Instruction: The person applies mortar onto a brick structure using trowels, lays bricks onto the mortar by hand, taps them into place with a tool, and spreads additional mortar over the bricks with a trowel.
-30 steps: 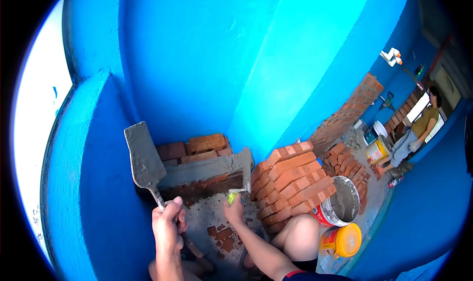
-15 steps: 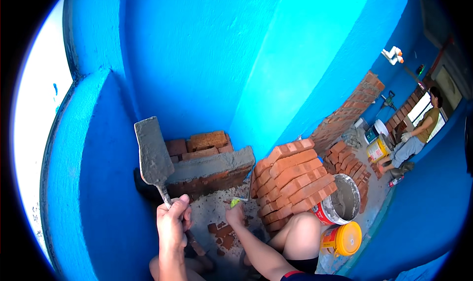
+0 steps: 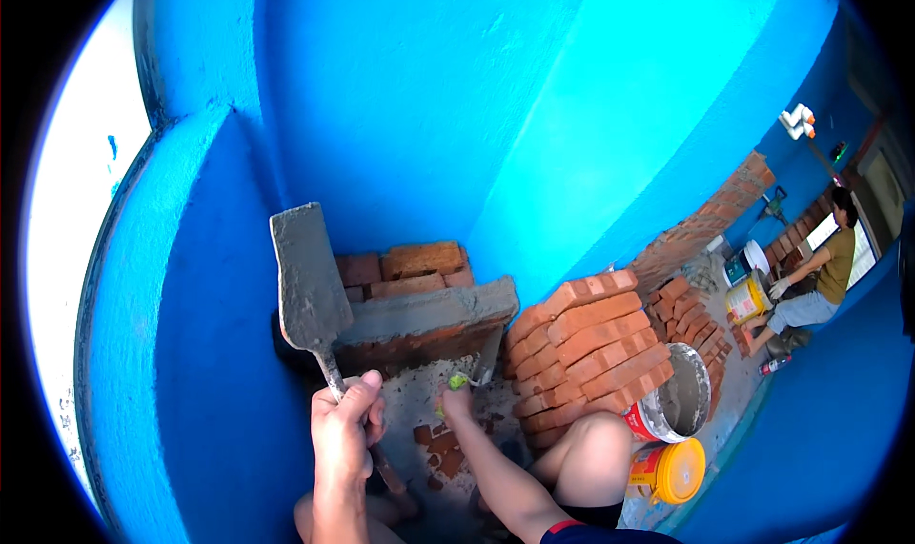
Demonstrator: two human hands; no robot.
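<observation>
My left hand is wrapped round the long handle of a trowel. Its rectangular blade points upward, coated in grey mortar. My right hand grips the green handle of a smaller trowel. That blade is at the right end of a low brick wall; I cannot tell if it touches. Grey mortar covers the wall's top and part of its front. Behind this wall lie several bricks, against the blue wall.
Stacked red bricks rise right of the low wall. By my knee are a bucket of mortar and a yellow lidded bucket. Brick pieces litter the floor. Far right, another person sits by a yellow bucket.
The view has shifted, moving the scene slightly rightward. The small trowel's blade has turned and shows more of its face. The other person has leaned forward, reaching toward the yellow bucket.
</observation>
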